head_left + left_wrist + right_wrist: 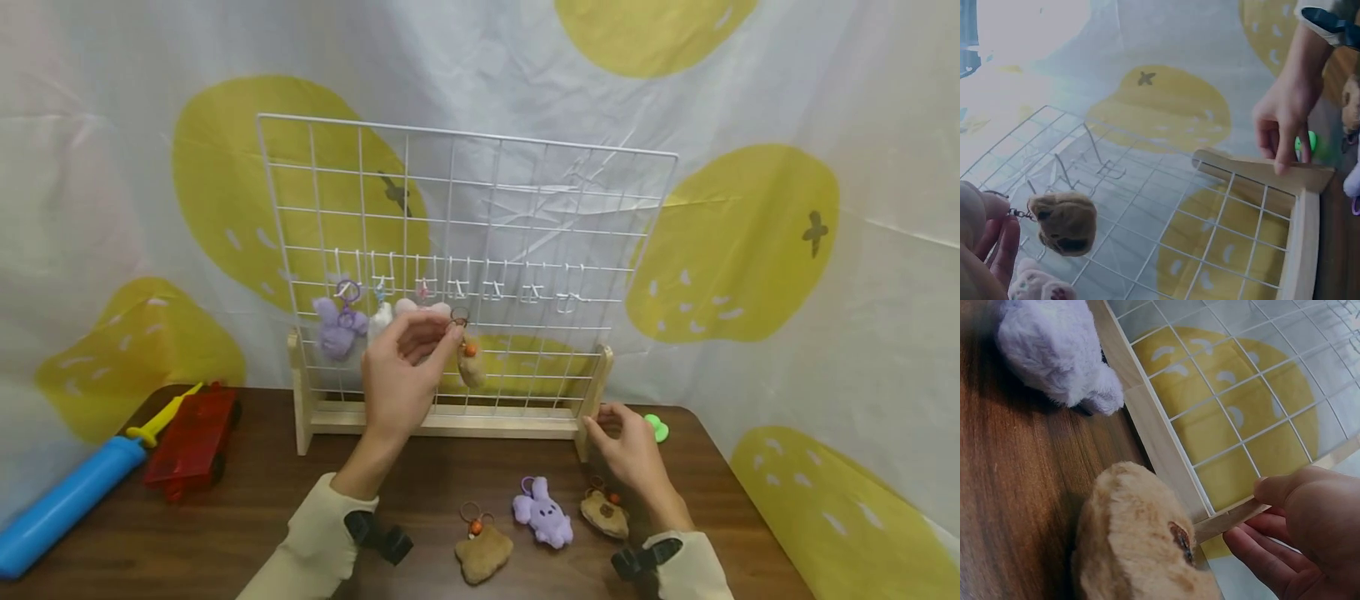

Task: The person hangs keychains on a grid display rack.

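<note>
My left hand (405, 367) pinches the metal ring of a brown plush keychain (471, 367), which dangles in front of the white wire grid (501, 139), close to the hooks. In the left wrist view, the brown plush (1066, 222) hangs beside the fingertips on a short chain. My right hand (630, 446) holds the grid's wooden stand (596, 383) at its right upright, thumb on one side and fingers on the other. Left of the held keychain, a purple plush keychain (339, 329), a white one (381, 319) and a pink one (423, 307) hang on hooks, the last two partly hidden by my left hand.
On the table lie a brown star-like plush keychain (483, 552), a purple plush keychain (543, 515) and another brown one (604, 513). A green object (657, 428) sits behind my right hand. At left are a red toy (193, 442) and a blue pump (71, 504).
</note>
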### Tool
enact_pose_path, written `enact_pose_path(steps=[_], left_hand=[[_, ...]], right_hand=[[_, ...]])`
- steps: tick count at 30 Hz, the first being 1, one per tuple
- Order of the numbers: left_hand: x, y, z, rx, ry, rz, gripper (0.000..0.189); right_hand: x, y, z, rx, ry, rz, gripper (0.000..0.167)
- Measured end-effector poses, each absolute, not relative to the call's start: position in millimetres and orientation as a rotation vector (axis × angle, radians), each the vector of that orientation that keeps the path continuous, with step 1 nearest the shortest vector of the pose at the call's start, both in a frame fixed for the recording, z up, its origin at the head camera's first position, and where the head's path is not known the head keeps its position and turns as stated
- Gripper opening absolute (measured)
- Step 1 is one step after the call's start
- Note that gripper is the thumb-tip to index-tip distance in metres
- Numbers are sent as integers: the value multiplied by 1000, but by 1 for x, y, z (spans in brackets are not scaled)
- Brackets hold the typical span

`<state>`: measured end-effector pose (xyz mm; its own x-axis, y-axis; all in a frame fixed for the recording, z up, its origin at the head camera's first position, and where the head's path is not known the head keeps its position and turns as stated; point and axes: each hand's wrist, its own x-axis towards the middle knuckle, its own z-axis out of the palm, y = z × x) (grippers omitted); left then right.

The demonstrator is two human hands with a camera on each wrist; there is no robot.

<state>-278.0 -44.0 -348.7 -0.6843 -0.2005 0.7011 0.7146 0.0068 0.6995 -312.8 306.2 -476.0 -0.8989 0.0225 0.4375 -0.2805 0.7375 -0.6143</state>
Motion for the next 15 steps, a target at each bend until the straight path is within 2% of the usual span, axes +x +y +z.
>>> enact_pose_path(steps=[15], left_hand=[[-296, -33, -343, -451, -1573, -1767, 16]], right_hand=[[-314, 308, -476, 204, -2529, 989, 21]])
